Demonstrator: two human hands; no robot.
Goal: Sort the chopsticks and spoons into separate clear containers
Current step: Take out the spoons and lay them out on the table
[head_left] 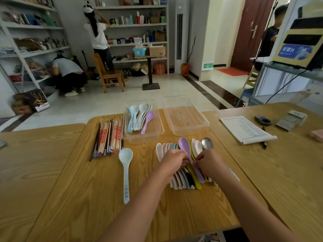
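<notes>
A row of spoons (185, 151) lies side by side on the wooden table (87, 198): white, blue, green, purple and one metal spoon (206, 143). My left hand (173, 160) and my right hand (208, 162) both rest on the middle of this row, fingers closed around the handles. A purple spoon (184, 144) lies on top between them. One pale blue spoon (126, 170) lies alone to the left. A bundle of chopsticks (107, 138) lies at the far left. The left clear container (127, 135) holds several spoons. The right clear container (192, 128) holds nothing.
A paper pad (246, 129) with a pen, a dark small object (262, 120) and a grey packet lie on the adjoining table at right. Beyond the table are shelves, a wooden chair, a small pedestal table and three people.
</notes>
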